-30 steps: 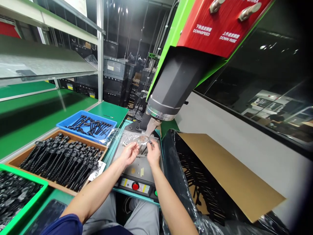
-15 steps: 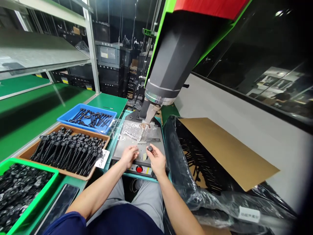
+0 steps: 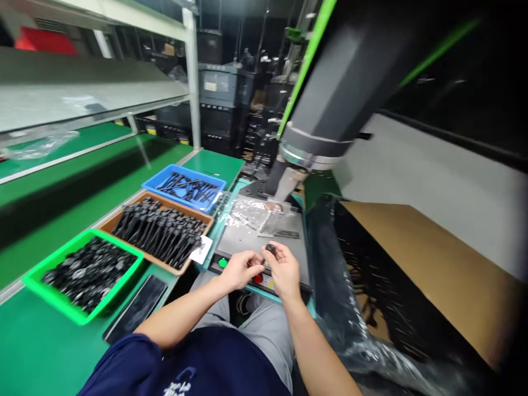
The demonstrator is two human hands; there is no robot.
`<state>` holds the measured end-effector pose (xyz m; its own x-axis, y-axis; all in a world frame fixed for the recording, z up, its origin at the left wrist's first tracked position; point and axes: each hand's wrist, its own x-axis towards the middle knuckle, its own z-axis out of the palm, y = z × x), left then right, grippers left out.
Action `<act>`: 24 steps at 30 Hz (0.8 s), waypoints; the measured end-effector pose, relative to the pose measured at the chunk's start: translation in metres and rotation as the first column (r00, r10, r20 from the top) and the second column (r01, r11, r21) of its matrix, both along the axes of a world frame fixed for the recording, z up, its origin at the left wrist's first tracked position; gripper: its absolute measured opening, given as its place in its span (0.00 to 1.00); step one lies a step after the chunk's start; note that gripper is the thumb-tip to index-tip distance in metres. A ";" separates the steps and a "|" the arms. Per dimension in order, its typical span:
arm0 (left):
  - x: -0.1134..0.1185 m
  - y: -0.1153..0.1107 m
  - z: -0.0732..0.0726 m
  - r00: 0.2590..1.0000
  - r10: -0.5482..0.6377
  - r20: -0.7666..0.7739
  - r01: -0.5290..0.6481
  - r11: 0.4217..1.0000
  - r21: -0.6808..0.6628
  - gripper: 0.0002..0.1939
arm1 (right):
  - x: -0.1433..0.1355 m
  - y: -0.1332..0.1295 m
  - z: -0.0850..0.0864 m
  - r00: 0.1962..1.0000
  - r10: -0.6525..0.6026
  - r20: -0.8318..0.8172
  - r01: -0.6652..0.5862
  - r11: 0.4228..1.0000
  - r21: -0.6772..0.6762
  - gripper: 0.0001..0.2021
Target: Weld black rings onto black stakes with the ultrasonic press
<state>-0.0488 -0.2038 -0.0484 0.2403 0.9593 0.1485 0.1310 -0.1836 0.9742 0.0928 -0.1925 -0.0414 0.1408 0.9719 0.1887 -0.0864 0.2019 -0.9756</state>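
Observation:
My right hand point(image 3: 285, 274) pinches a small black round part point(image 3: 270, 248) between thumb and fingertips, above the front of the machine's grey base plate point(image 3: 237, 240). My left hand point(image 3: 241, 270) is close beside it on the left, its thumb and fingers pressed together near the part. What lies between those left fingers is too small and blurred to make out. A red button point(image 3: 258, 279) shows just below the hands, and a green button point(image 3: 223, 263) sits to the left on the base's front.
Above the plate, a machine's metal tip point(image 3: 287, 184) points down near clear plastic film point(image 3: 247, 212). At left stand a green tray point(image 3: 78, 316) of small black parts, a brown tray point(image 3: 175, 269) and blue tray point(image 3: 205, 207) of black stems, and a phone point(image 3: 138, 309). Cardboard point(image 3: 424, 258) lies right.
My left hand, apart from the right with fingers loosely curled before, has come up against it, fingers closed. The camera has turned left, so the scene sits further right. The right hand keeps the black part.

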 end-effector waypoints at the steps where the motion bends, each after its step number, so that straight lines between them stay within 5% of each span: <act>1: -0.006 -0.004 0.004 0.999 -0.015 -0.047 0.016 1.000 0.007 0.06 | 0.000 -0.001 -0.001 0.998 0.055 0.002 -0.055 0.998 -0.029 0.24; 9: -0.072 -0.035 0.033 0.930 -0.019 -0.367 0.044 0.997 0.058 0.05 | -0.030 -0.004 -0.006 0.939 0.342 0.044 -0.335 0.934 -0.127 0.26; 13: -0.130 -0.048 0.048 0.902 0.255 -0.347 -0.246 0.967 0.072 0.04 | -0.031 -0.009 -0.002 0.920 0.390 0.024 -0.385 0.915 -0.123 0.27; 16: -0.188 -0.045 0.054 0.725 0.567 -0.390 -0.590 0.804 0.071 0.04 | -0.022 -0.007 -0.005 0.927 0.374 0.040 -0.363 0.917 -0.168 0.25; 19: -0.240 -0.035 0.053 0.467 0.622 -0.628 -0.721 0.680 0.137 0.06 | -0.016 -0.008 -0.008 0.934 0.355 0.043 -0.340 0.919 -0.201 0.24; 21: -0.263 -0.027 0.048 0.343 0.555 -0.758 -0.722 0.672 0.165 0.06 | -0.015 -0.011 -0.009 0.933 0.359 0.035 -0.344 0.915 -0.213 0.24; 24: -0.278 -0.017 0.036 0.295 0.439 -0.849 -0.685 0.716 0.133 0.03 | -0.015 -0.018 -0.004 0.924 0.381 0.029 -0.366 0.905 -0.216 0.21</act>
